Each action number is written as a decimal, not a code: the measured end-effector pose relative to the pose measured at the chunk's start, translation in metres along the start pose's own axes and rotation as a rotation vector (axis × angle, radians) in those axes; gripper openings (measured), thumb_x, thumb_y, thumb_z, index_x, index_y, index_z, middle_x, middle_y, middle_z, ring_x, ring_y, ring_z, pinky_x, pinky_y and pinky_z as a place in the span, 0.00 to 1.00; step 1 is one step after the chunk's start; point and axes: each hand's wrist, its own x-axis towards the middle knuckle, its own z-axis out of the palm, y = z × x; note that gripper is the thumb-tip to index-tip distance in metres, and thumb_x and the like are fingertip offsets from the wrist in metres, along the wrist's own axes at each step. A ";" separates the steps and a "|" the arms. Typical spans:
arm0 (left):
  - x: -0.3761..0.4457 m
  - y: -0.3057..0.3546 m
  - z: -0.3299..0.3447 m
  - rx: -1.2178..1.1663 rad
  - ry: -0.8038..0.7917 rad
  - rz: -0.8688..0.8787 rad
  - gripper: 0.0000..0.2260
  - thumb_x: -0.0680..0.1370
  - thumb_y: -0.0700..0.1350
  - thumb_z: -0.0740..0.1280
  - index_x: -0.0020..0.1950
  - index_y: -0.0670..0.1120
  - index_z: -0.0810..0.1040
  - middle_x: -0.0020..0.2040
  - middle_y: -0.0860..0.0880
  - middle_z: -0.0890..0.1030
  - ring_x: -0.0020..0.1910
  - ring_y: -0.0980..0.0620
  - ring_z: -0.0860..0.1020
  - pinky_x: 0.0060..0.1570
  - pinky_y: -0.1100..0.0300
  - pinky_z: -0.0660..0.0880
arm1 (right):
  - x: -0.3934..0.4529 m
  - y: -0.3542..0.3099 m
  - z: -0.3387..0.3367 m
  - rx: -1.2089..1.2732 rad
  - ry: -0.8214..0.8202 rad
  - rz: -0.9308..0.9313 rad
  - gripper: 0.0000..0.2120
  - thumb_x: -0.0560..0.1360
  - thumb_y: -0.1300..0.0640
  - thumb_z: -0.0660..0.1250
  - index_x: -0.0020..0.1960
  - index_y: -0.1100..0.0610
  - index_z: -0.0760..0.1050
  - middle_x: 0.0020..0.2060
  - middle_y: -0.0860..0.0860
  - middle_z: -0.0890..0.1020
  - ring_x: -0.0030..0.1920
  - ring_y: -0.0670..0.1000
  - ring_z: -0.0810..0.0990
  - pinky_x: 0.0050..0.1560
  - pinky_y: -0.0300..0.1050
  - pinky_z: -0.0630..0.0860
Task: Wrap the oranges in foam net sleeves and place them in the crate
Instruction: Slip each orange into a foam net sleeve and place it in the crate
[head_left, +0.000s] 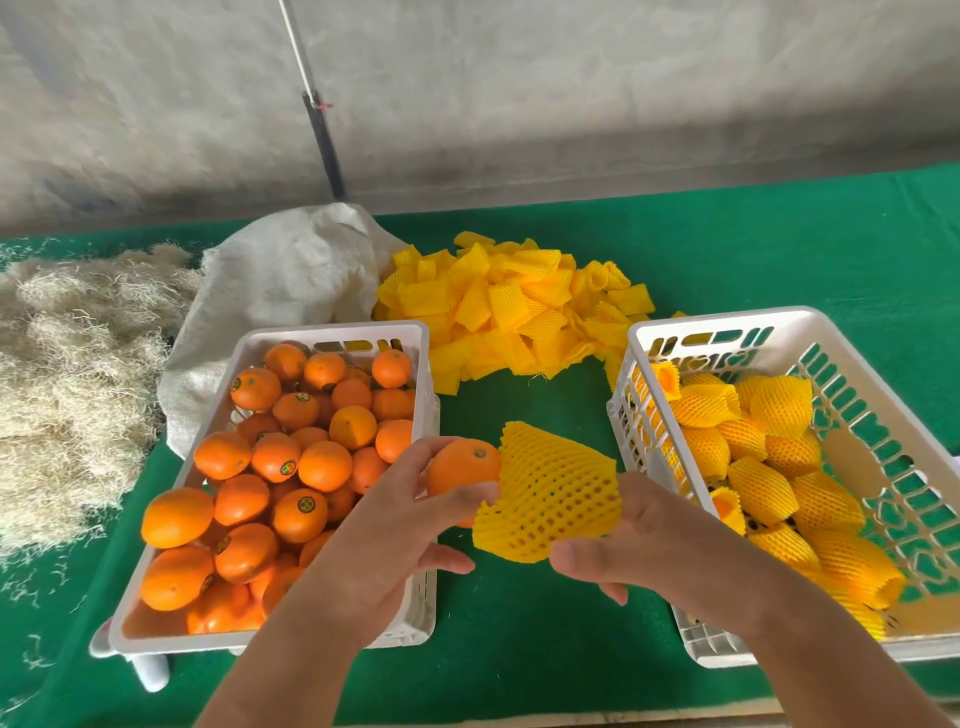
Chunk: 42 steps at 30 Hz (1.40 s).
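Many bare oranges (270, 467) wait while left hand (400, 525) grasps one orange fruit (460, 465), right hand (639, 545) pinching a yellow foam net sleeve (550, 499), beside the part-filled white plastic crate (904, 499).

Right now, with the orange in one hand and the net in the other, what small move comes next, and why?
Probably push the orange in the left hand into the foam net sleeve, because the right hand holds it beside the fruit.

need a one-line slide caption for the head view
Left hand holds an orange at the mouth of a foam net sleeve held by the right hand, between two white crates.
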 end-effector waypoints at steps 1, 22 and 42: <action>0.000 0.000 -0.001 0.036 0.013 0.002 0.27 0.65 0.59 0.83 0.63 0.65 0.81 0.63 0.51 0.84 0.59 0.45 0.85 0.47 0.51 0.84 | 0.001 -0.002 0.001 -0.005 0.003 -0.006 0.17 0.72 0.25 0.69 0.53 0.35 0.80 0.38 0.35 0.82 0.34 0.42 0.77 0.45 0.42 0.78; 0.004 0.002 -0.006 0.134 -0.040 0.113 0.37 0.63 0.56 0.83 0.67 0.48 0.74 0.61 0.47 0.86 0.51 0.46 0.85 0.45 0.56 0.81 | 0.006 0.007 0.010 0.062 0.185 0.053 0.25 0.70 0.28 0.72 0.63 0.37 0.77 0.57 0.40 0.86 0.52 0.47 0.89 0.55 0.38 0.80; 0.016 -0.005 0.010 0.153 0.058 0.243 0.21 0.82 0.70 0.61 0.60 0.58 0.84 0.59 0.53 0.85 0.58 0.53 0.83 0.51 0.55 0.84 | 0.030 0.030 0.019 0.684 0.358 0.138 0.45 0.58 0.40 0.88 0.69 0.52 0.74 0.59 0.53 0.86 0.60 0.60 0.86 0.57 0.62 0.84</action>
